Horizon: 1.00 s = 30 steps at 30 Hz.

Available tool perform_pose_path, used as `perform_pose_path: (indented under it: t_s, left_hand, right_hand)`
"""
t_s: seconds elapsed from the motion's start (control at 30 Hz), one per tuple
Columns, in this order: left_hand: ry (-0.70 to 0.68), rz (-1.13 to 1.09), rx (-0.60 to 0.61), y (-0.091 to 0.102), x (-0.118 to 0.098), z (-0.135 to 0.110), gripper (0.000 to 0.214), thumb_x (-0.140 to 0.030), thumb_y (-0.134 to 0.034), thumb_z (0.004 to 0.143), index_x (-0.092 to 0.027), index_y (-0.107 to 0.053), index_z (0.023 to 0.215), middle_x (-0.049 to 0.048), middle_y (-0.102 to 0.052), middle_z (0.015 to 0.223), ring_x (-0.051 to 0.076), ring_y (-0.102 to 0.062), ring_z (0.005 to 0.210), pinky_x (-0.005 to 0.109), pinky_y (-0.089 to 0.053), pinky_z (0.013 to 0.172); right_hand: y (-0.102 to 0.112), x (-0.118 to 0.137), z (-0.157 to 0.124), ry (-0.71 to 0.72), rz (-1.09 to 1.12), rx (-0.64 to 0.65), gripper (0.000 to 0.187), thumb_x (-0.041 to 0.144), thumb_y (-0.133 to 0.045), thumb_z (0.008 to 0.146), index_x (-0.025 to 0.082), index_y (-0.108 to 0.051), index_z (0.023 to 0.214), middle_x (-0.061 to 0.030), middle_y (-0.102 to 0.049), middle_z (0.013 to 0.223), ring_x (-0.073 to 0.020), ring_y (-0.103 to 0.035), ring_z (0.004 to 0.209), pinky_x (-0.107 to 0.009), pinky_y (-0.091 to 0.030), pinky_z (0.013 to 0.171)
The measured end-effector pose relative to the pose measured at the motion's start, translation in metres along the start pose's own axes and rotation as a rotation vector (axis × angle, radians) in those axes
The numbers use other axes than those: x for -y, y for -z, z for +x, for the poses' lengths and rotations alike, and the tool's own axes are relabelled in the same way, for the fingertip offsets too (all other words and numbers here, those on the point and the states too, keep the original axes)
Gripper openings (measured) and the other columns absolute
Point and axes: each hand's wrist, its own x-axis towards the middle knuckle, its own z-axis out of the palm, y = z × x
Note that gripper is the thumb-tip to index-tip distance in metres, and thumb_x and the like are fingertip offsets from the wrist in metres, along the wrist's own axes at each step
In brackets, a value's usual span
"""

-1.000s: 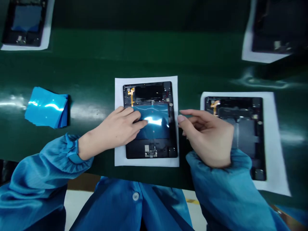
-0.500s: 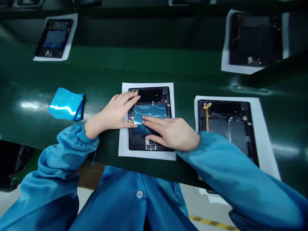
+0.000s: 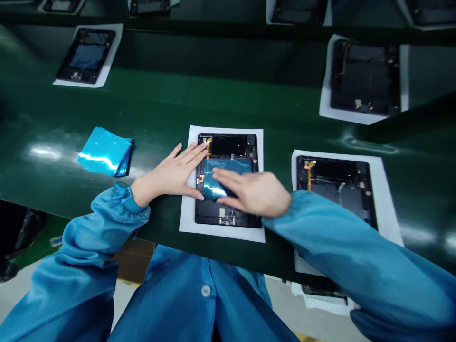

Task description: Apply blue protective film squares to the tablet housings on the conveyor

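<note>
An opened tablet [image 3: 245,219] lies on a white sheet [image 3: 187,223] in front of me, its inner parts showing. Across its middle sits a shiny blue film [image 3: 235,165]. My left hand [image 3: 171,173] rests along the tablet's left edge, fingers spread, with fingertips near an orange ribbon cable [image 3: 208,148] and the thumb by the film's lower left corner. Over the film lies my right hand [image 3: 258,192], its fingers stretched out and their tips on the blue surface; it is slightly blurred. Neither hand grips anything.
A stack of blue films [image 3: 103,151] lies to the left. Another opened tablet [image 3: 338,190] on white paper is at the right, partly under my right sleeve. Further tablets lie at the back left [image 3: 87,56] and back right [image 3: 366,78]. A dark bar crosses the right side.
My right hand has shifted slightly over the film. My left fingers have spread wider and uncovered more of the orange cable. The whole view has shifted a little.
</note>
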Motion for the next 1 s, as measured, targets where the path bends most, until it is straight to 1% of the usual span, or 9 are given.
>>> perform_pose_path:
  t_s: [0.1,0.23,0.33,0.47,0.57,0.67,0.77,0.9,1.0]
  left_hand:
    - [0.002,-0.004,0.008,0.0,0.002,0.0,0.135,-0.09,-0.072,0.093,-0.016,-0.01,0.188,0.0234,-0.009,0.195,0.044,-0.011,0.184,0.067,-0.01,0.149]
    - [-0.002,-0.009,0.01,0.001,0.003,0.001,0.136,-0.091,-0.073,0.092,-0.016,-0.012,0.188,0.0232,-0.01,0.195,0.045,-0.013,0.184,0.068,-0.013,0.149]
    - [-0.006,-0.022,-0.019,-0.002,0.005,0.0,0.137,-0.092,-0.073,0.091,-0.015,-0.013,0.188,0.0248,-0.012,0.195,0.046,-0.016,0.183,0.069,-0.014,0.148]
    - [-0.034,-0.032,-0.063,-0.004,0.007,-0.001,0.134,-0.09,-0.073,0.093,-0.015,-0.015,0.188,0.0264,-0.016,0.194,0.047,-0.02,0.182,0.07,-0.016,0.148]
    - [-0.039,-0.029,-0.075,-0.001,0.003,-0.003,0.135,-0.088,-0.079,0.091,-0.012,-0.019,0.187,0.0275,-0.02,0.193,0.048,-0.023,0.181,0.071,-0.017,0.148]
    - [-0.031,-0.006,-0.071,0.005,-0.004,-0.004,0.135,-0.079,-0.088,0.089,-0.009,-0.023,0.185,0.0285,-0.024,0.191,0.05,-0.027,0.18,0.072,-0.02,0.147]
    - [-0.059,0.022,-0.079,0.007,-0.01,-0.006,0.136,-0.074,-0.094,0.088,-0.004,-0.025,0.182,0.0306,-0.026,0.19,0.052,-0.03,0.178,0.075,-0.024,0.145]
    - [-0.07,0.007,-0.145,0.001,-0.011,-0.012,0.136,-0.078,-0.091,0.087,-0.011,-0.026,0.184,0.0264,-0.03,0.19,0.052,-0.033,0.177,0.074,-0.028,0.146]
    - [-0.063,0.016,-0.145,0.004,-0.011,-0.014,0.137,-0.077,-0.094,0.084,-0.017,-0.025,0.185,0.0246,-0.031,0.191,0.051,-0.034,0.177,0.072,-0.03,0.146]
  right_hand:
    - [-0.003,-0.002,-0.006,-0.128,0.049,-0.076,0.063,0.058,-0.058,0.116,0.015,-0.072,0.159,-0.0171,-0.07,0.163,-0.0263,-0.085,0.083,-0.038,-0.061,0.064]
    - [0.001,0.005,-0.024,0.078,0.264,-0.049,0.046,0.06,-0.067,0.112,0.029,-0.083,0.144,-0.0045,-0.079,0.153,-0.0196,-0.082,0.075,-0.034,-0.064,0.066]
    - [0.006,-0.012,-0.038,0.011,0.247,-0.083,0.042,0.053,-0.061,0.116,0.028,-0.085,0.139,-0.0047,-0.083,0.146,-0.0237,-0.087,0.092,-0.036,-0.068,0.075]
    - [0.01,-0.05,-0.047,-0.136,0.195,-0.049,0.048,0.051,-0.058,0.116,0.024,-0.082,0.148,-0.0092,-0.08,0.151,-0.0312,-0.087,0.117,-0.041,-0.071,0.087]
    - [0.012,-0.057,-0.054,-0.126,0.19,-0.003,0.052,0.051,-0.063,0.114,0.025,-0.076,0.158,-0.0094,-0.074,0.16,-0.0281,-0.087,0.101,-0.038,-0.067,0.075]
    - [0.018,-0.046,-0.069,0.05,0.202,0.002,0.047,0.049,-0.065,0.115,0.025,-0.077,0.155,-0.007,-0.077,0.156,-0.0198,-0.077,0.073,-0.036,-0.059,0.061]
    - [0.024,-0.043,-0.08,0.193,0.187,-0.035,0.042,0.043,-0.062,0.118,0.024,-0.078,0.151,-0.0043,-0.082,0.148,-0.0179,-0.071,0.066,-0.036,-0.058,0.058]
    - [0.023,-0.064,-0.067,0.036,0.207,-0.009,0.043,0.046,-0.06,0.118,0.028,-0.078,0.153,-0.0042,-0.082,0.147,-0.0177,-0.071,0.066,-0.035,-0.055,0.057]
    - [0.023,-0.074,-0.048,-0.158,0.272,0.035,0.046,0.051,-0.061,0.115,0.028,-0.081,0.149,-0.0077,-0.081,0.149,-0.0241,-0.081,0.082,-0.039,-0.063,0.068]
